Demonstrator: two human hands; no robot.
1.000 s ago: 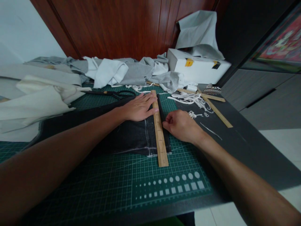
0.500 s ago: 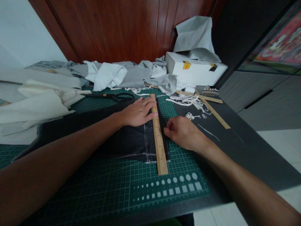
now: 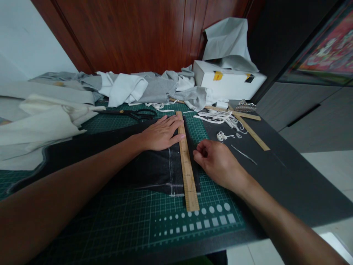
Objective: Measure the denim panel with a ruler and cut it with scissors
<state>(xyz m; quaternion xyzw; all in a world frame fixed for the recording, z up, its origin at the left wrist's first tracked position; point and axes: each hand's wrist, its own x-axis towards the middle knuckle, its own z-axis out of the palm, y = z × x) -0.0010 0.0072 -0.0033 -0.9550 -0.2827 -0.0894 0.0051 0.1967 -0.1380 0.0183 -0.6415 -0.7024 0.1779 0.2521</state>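
Note:
My left hand [image 3: 162, 134] lies flat with fingers spread on a piece of black cloth [image 3: 151, 171]. Its fingertips and thumb press on a wooden ruler [image 3: 188, 165], which lies lengthwise across the cloth near its right end. White lines run along the cloth's lower edge and left of the ruler. At the cloth's right edge, my right hand [image 3: 216, 160] is closed, thumb and fingers together; whatever it may hold is hidden. Beneath the cloth is a green cutting mat [image 3: 116, 217] with a printed grid.
Black scissors [image 3: 132, 113] lie behind the cloth. Cream fabric [image 3: 46, 121] is heaped at left, grey and white scraps along the back. At right are white cords [image 3: 220, 117], more wooden rulers [image 3: 252, 132], tweezers [image 3: 244, 154] and a white box [image 3: 228, 81].
The ruler and the cloth's right end have shifted slightly toward me on the mat. My right hand has come a little nearer, still closed. My left hand stays flat on the ruler.

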